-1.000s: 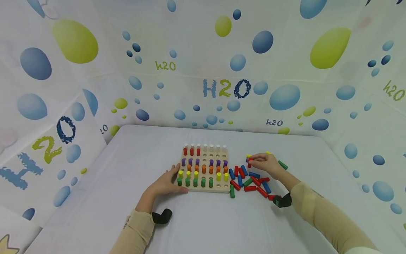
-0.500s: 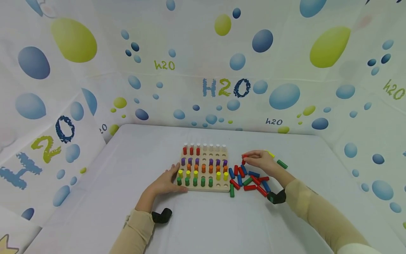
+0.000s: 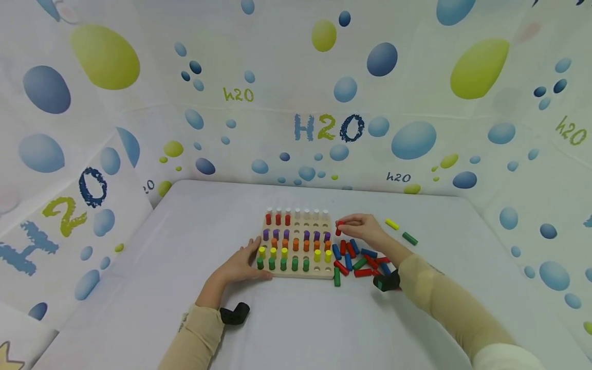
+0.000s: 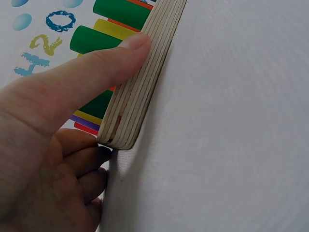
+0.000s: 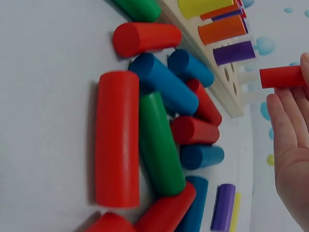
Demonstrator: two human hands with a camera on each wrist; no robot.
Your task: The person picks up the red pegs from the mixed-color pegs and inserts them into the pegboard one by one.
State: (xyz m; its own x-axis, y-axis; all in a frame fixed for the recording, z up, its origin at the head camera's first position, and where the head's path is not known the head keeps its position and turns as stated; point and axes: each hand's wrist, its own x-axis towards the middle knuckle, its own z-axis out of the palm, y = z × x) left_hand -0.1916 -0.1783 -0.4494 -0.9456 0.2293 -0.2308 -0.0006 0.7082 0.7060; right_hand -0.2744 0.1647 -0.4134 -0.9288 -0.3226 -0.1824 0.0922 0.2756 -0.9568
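Beige-sleeved, the left hand [image 3: 240, 264] grips the near left corner of the wooden pegboard [image 3: 300, 274] bearing rows of coloured pegs [image 3: 295, 244], while beside the pegboard's right edge a red peg [image 5: 280, 77] is pinched by the right hand [image 3: 365, 228], and loose pegs [image 3: 363, 273] lie scattered right of the pegboard.

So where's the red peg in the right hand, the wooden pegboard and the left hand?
Red peg [image 5: 282, 77]: right wrist view, its side.
Wooden pegboard [image 4: 142, 79]: left wrist view, layered edge.
Left hand [image 3: 236, 266]: head view, its back.
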